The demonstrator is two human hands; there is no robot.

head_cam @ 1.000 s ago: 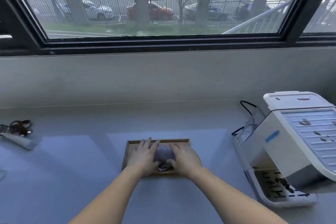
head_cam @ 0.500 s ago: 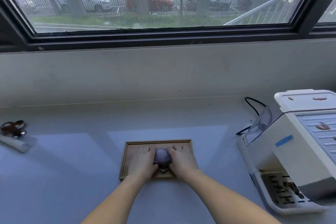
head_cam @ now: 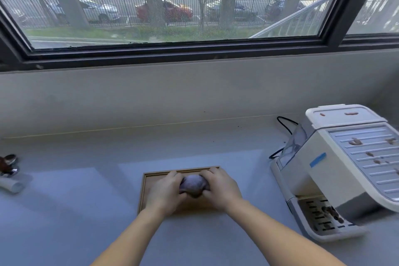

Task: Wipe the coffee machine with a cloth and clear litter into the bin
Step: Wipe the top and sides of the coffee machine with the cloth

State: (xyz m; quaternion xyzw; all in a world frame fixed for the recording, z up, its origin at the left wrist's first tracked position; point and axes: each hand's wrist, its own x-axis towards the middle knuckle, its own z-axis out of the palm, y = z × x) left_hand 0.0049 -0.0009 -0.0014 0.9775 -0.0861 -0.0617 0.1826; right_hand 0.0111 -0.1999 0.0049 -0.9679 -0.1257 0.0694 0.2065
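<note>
A grey-purple cloth (head_cam: 193, 183) is bunched into a ball over a shallow wooden tray (head_cam: 149, 179) on the grey counter. My left hand (head_cam: 165, 194) and my right hand (head_cam: 222, 190) grip it from either side with curled fingers. The white coffee machine (head_cam: 336, 168) stands at the right, with brown litter bits (head_cam: 355, 141) on its ribbed top and more in its drip tray (head_cam: 323, 216). No bin is in view.
A black cable (head_cam: 282, 123) loops behind the machine. At the far left edge lies a portafilter with a white handle (head_cam: 8, 177). A low wall under the window (head_cam: 194, 49) bounds the back of the counter (head_cam: 86, 201).
Both hands went from lying flat on the cloth to curling around it, gathering it into a tight ball on the tray. The view shifted slightly.
</note>
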